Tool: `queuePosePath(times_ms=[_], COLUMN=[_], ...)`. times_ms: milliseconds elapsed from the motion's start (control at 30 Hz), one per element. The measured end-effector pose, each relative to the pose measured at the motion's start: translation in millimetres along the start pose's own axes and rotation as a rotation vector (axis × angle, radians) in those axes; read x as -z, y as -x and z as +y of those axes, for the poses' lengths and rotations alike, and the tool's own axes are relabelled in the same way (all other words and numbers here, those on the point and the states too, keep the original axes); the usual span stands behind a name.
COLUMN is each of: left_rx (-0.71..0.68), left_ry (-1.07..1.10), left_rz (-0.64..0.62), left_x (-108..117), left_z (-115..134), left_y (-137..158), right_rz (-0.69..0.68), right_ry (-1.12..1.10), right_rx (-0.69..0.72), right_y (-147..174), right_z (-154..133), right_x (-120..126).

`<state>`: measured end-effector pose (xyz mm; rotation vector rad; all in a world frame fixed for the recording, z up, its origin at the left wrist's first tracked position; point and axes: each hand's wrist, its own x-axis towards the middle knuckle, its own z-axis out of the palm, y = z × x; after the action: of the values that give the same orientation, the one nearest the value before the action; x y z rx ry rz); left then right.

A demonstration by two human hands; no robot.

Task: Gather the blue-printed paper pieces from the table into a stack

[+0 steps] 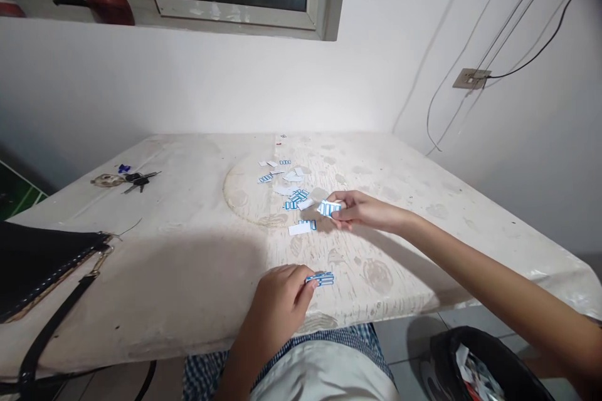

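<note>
My left hand [283, 297] rests near the table's front edge, thumb and fingers pinching a small stack of blue-and-white paper slips [322, 279]. Farther out, my right hand [355, 210] grips a few more paper slips [329, 207] with blue-outlined boxes, held just above the table. Left of that hand lies a loose pile of similar slips [298, 197], some with the blue print up and others with a blank white side up. A blank white slip [300, 229] partly covers a printed one, close below my right hand.
Keys [137, 180] lie on the table's left side. A black bag [47, 263] with a strap sits at the near left. Below the right edge stands a lined bin [489, 357] with paper scraps. A wall socket [471, 78] has hanging cables.
</note>
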<state>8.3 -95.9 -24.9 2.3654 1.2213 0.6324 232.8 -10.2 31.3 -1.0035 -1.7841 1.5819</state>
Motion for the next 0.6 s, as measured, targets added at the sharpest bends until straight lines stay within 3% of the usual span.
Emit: queuePosePath(times_ms=[300, 600], left_rx=[0.007, 0.006], left_ry=[0.007, 0.026], left_rz=[-0.003, -0.043], left_x=[-1, 2], left_z=[0, 3], left_y=[0, 0], right_rz=[-0.037, 0.182], right_ry=[-0.041, 0.613], right_rx=[-0.059, -0.011], right_y=[44, 58], right_z=[4, 21], right_x=[-41, -89])
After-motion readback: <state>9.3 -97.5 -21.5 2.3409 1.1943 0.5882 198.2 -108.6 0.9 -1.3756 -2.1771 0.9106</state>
